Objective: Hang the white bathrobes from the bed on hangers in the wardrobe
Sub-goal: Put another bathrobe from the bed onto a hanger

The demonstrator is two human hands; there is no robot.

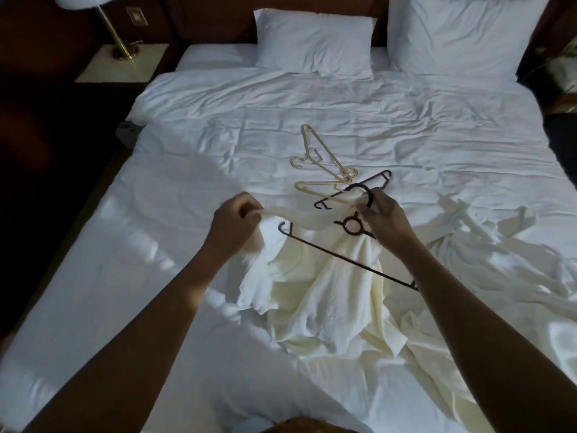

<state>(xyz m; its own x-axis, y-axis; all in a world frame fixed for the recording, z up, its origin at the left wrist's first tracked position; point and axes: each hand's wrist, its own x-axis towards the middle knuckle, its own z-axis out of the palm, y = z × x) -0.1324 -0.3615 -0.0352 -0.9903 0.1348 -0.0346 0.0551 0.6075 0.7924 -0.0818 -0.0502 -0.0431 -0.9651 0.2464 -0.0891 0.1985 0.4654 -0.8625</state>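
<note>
A cream-white bathrobe (327, 285) lies bunched on the bed in front of me, lifted at its top edge. My left hand (234, 223) pinches the robe's collar or shoulder and holds it up. My right hand (384, 220) grips the hook and neck of a black hanger (343, 260), whose bar runs across the robe. A second white bathrobe (487, 245) lies crumpled on the right side of the bed. The wardrobe is not in view.
Another black hanger (352, 189) and two beige hangers (321, 157) lie on the white duvet (218, 135) beyond my hands. Two pillows (315, 42) stand at the headboard. A nightstand with a brass lamp (115, 35) is at the far left.
</note>
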